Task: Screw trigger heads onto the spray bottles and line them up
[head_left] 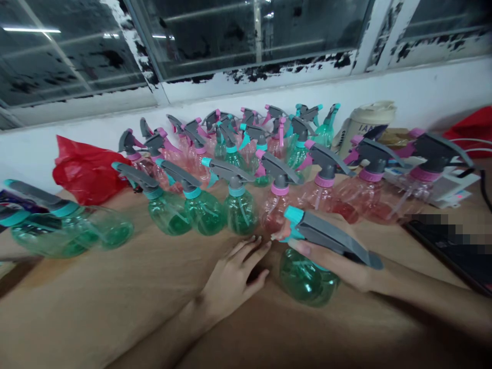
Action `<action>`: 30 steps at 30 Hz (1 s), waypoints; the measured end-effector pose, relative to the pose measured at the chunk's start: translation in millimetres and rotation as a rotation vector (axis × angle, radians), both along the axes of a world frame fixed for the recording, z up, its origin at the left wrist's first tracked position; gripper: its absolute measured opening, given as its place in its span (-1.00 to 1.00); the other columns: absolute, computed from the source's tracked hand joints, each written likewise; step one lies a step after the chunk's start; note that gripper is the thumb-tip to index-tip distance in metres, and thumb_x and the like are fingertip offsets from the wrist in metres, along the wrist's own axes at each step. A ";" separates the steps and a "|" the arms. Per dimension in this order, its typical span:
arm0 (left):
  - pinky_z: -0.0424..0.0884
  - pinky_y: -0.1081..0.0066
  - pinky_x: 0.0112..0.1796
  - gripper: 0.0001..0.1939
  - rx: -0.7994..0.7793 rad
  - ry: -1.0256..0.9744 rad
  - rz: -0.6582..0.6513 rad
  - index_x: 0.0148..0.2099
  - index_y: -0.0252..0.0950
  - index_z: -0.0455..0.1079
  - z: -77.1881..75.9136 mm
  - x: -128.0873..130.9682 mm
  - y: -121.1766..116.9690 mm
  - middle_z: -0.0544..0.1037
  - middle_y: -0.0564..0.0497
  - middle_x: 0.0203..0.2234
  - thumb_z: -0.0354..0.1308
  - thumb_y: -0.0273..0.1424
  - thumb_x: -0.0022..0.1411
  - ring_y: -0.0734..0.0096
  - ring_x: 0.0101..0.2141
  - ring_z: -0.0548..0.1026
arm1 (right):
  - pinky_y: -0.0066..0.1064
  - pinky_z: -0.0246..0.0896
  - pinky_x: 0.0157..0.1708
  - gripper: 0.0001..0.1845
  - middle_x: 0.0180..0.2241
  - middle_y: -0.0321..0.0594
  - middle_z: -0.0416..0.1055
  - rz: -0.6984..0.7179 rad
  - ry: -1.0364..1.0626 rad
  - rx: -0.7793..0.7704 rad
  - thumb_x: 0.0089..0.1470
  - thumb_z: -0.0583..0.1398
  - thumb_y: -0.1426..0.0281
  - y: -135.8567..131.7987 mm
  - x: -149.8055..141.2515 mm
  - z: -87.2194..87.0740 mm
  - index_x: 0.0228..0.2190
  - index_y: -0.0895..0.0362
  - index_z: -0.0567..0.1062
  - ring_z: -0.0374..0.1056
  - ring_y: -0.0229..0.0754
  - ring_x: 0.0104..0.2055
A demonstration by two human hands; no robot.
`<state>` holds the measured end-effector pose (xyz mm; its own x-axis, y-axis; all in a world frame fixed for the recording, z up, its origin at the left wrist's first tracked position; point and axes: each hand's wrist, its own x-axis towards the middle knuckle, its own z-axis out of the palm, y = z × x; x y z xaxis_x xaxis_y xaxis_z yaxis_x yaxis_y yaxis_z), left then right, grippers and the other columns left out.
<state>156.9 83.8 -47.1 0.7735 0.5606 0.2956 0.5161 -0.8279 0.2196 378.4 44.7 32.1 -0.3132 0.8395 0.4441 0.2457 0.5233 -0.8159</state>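
Note:
A green spray bottle [309,282] with a grey and turquoise trigger head is held by my right hand [338,264], whose fingers wrap round its neck below the trigger. To its left, my left hand [234,274] rests on the table with fingers stretched out, holding nothing. Just beyond my fingertips stands a row of spray bottles. Its left part has several green ones, such as the green bottle [241,212] nearest my left hand. Its right part has pink ones, such as the pink bottle [274,207].
More green and pink spray bottles crowd against the wall. Two green bottles [111,228] are at the left. A red plastic bag [86,171], a cream cup [369,123] and a dark phone-like device [442,251] also lie on the wooden table [134,287]. Windows line the back.

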 end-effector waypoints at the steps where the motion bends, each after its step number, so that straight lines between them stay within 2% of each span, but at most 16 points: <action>1: 0.34 0.14 0.02 -0.59 -0.001 0.004 0.003 0.15 -0.27 0.21 0.6 0.4 0.0 0.37 -0.12 0.07 0.07 -0.38 0.27 0.18 0.05 0.35 | -0.36 0.28 -0.32 -0.88 -0.41 -0.29 0.41 -0.005 -0.012 0.003 0.14 0.11 0.37 0.1 -0.2 -0.4 -0.36 0.07 0.45 0.37 -0.22 -0.36; 8: 0.34 0.16 0.02 -0.64 0.005 0.014 0.020 0.12 -0.28 0.26 3.1 1.7 -0.5 0.39 -0.10 0.07 0.04 -0.40 0.28 0.21 0.03 0.39 | -0.42 0.25 -0.34 -0.88 -0.42 -0.31 0.38 -0.028 -0.058 0.013 0.15 0.10 0.37 -1.3 -0.1 0.3 -0.40 0.09 0.42 0.35 -0.27 -0.36; 11: 0.35 0.16 0.02 -0.67 0.018 0.016 0.021 0.09 -0.29 0.31 1.8 1.1 -0.3 0.41 -0.10 0.05 0.03 -0.39 0.29 0.21 0.02 0.40 | -0.40 0.28 -0.30 -0.90 -0.38 -0.30 0.42 -0.028 -0.032 0.018 0.13 0.12 0.39 -2.1 0.7 -2.0 -0.32 0.05 0.46 0.38 -0.25 -0.31; 14: 0.36 0.16 0.02 -0.70 0.038 0.017 0.017 0.06 -0.30 0.34 0.6 0.7 -0.3 0.41 -0.12 0.05 0.02 -0.38 0.31 0.20 0.02 0.40 | -0.35 0.31 -0.26 -0.81 -0.29 -0.28 0.47 -0.045 0.020 0.024 0.10 0.15 0.39 -2.1 0.2 -6.2 -0.21 0.00 0.48 0.41 -0.21 -0.27; 19: 0.30 0.14 0.06 -0.68 0.034 0.018 0.006 0.09 -0.30 0.32 0.7 0.5 -2.1 0.36 -0.12 0.10 0.01 -0.37 0.32 0.18 0.11 0.29 | -0.33 0.34 -0.27 -0.81 -0.31 -0.27 0.50 -0.096 0.018 0.063 0.08 0.17 0.38 -1.6 -1.5 -8.5 -0.22 0.01 0.50 0.43 -0.17 -0.29; 26: 0.25 0.12 0.10 -0.62 0.035 0.079 -0.006 0.13 -0.33 0.29 2.5 0.9 -3.7 0.32 -0.15 0.13 0.06 -0.33 0.30 0.14 0.17 0.21 | -0.34 0.34 -0.32 -0.85 -0.38 -0.28 0.48 -0.109 0.012 0.030 0.07 0.17 0.37 -1.6 -1.3 -6.9 -0.27 0.03 0.50 0.42 -0.18 -0.37; 30: 0.25 0.13 0.10 -0.61 0.024 0.085 -0.002 0.14 -0.33 0.28 2.4 0.8 -3.2 0.31 -0.15 0.14 0.07 -0.33 0.29 0.15 0.17 0.21 | -0.33 0.35 -0.24 -0.78 -0.30 -0.27 0.49 -0.065 0.029 0.031 0.09 0.16 0.40 -1.2 -0.9 -7.4 -0.19 -0.01 0.50 0.43 -0.17 -0.27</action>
<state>157.7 80.6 -44.7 0.7973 0.5527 0.2426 0.5305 -0.8334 0.1552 377.5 43.5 24.7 -0.2447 0.8434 0.4783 0.2565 0.5321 -0.8069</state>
